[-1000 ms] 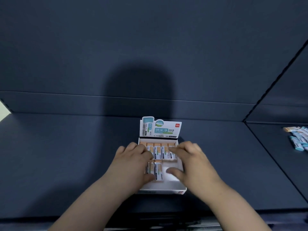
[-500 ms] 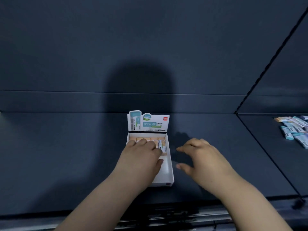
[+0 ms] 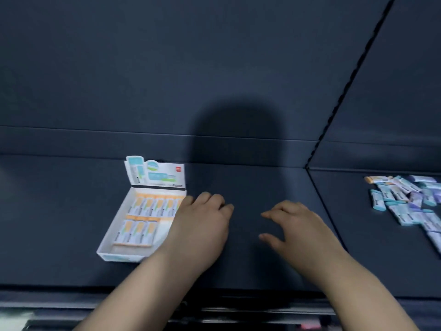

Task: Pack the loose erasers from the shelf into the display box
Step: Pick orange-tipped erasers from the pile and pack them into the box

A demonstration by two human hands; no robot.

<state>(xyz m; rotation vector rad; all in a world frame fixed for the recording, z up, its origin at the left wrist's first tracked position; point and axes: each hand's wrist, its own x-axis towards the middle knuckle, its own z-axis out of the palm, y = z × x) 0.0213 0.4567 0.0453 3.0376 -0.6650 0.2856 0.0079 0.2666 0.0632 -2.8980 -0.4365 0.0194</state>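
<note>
- Head view: left hand (image 3: 202,225) loosely curled, empty, beside the part-filled display box (image 3: 111,237); right hand (image 3: 298,225) spread, empty.
- Next, likely: reach right for the loose erasers (image 3: 405,201).

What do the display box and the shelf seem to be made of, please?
Display box: probably thin cardboard, white with printed graphics, judging by its thin, folded walls. Shelf: dark blue-grey and matte, with no glare; painted metal or board, I cannot tell which.

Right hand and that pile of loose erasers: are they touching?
Apart. The head view shows bare dark shelf between the right hand and the loose erasers.
</note>
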